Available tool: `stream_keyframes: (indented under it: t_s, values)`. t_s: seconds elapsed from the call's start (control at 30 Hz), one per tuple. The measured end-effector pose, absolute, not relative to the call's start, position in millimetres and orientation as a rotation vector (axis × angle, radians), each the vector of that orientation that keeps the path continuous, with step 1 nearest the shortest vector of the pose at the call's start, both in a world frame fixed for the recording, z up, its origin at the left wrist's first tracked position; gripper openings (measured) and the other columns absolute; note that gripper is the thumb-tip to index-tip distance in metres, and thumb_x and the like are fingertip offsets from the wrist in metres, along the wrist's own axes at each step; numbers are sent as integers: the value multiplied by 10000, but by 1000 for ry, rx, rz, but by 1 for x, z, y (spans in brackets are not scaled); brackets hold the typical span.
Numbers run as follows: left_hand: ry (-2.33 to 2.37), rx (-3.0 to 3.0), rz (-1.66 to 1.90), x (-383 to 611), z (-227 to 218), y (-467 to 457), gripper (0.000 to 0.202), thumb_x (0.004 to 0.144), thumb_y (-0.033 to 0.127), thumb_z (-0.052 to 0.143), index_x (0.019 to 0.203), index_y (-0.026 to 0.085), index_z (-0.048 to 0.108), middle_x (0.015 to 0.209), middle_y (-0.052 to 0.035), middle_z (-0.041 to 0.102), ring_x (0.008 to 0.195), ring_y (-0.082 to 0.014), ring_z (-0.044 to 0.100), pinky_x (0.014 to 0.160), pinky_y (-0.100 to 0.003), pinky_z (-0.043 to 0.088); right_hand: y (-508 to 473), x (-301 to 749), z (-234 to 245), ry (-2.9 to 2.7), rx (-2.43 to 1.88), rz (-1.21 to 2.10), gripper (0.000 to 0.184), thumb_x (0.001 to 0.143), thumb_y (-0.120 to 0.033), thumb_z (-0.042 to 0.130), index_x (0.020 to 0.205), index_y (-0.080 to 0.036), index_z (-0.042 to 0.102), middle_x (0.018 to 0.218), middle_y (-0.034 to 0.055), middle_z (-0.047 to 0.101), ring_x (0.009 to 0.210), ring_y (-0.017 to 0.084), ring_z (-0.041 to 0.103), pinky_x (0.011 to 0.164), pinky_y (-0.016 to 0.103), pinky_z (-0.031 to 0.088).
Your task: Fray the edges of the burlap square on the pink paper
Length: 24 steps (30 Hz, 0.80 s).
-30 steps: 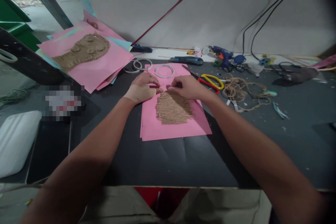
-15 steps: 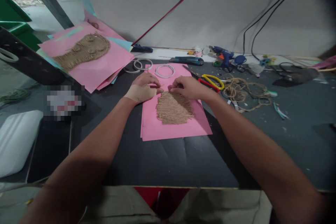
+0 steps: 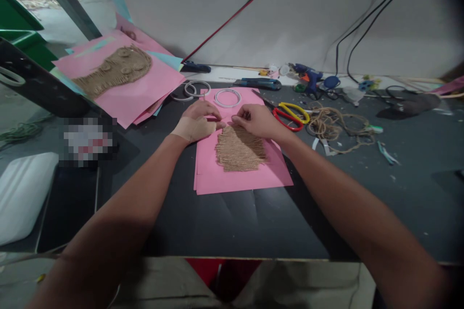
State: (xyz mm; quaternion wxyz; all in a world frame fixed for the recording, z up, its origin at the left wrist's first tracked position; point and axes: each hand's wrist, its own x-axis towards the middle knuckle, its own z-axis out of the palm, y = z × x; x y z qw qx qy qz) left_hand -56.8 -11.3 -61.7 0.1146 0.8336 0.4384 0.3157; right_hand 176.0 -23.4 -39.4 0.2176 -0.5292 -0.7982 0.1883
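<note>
I find the light dim and flat, with soft shadows. My left forearm darkens toward 6 o'clock; the corner at 2 o'clock vignettes black; a pixelated patch sits at 9 o'clock.

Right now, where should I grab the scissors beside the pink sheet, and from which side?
Take the scissors by their yellow and red finger loops, coming from the near right with your right hand. The loops lie flat on the dark table beside the pink sheet, while the blades point away, toward that sheet's far corner.
</note>
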Motion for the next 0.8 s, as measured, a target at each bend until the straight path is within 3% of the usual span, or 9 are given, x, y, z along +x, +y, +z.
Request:
stream_keyframes:
  t_s: [0.43,0.8]
  values:
    - [1290,2426,914,-56,-60,-13,75,766,327,837,758,270,790,989,-35,821,1003,-249,713,1013,-437,534,-30,168,-41,-1982,-1544,642,172,766,-280,842,820,-189,706,847,50,776,734,187,670,689,317,471]
    - [1293,2439,921,-56,-61,-12,83,758,329,848,762,273,787,979,-36,823,996,-253,715,985,-433,538,-30,168,-41,-1995,-1558,644,169,809,-316,821,838,-188,715,834,46,777,743,182,679,686,308,472]
